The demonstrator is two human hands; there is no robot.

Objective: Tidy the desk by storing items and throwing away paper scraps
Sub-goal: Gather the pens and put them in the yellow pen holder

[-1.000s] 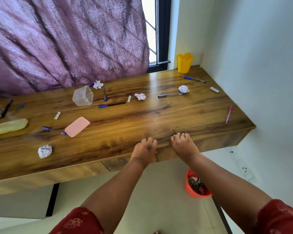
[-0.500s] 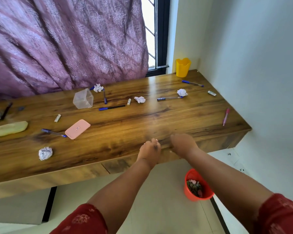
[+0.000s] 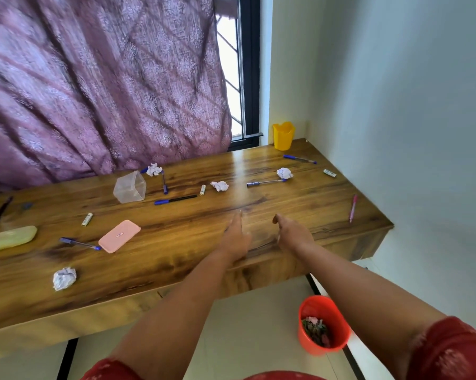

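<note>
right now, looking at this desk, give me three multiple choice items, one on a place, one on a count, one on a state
1. Where is the yellow cup?
A. at the desk's far right corner by the window
B. on the floor
C. beside the pink case

2. How many crumpled paper balls show clearly on the desk?
A. one
B. four
C. eight

3. What are the hands doing?
A. each grips a pen
B. both are empty above the desk
C. they hold the red bin

Answers:
1 A: the cup stands at the back corner next to the window frame.
2 B: the balls lie at and.
3 B: the left hand and right hand hold nothing, and the red bin sits on the floor.
</note>
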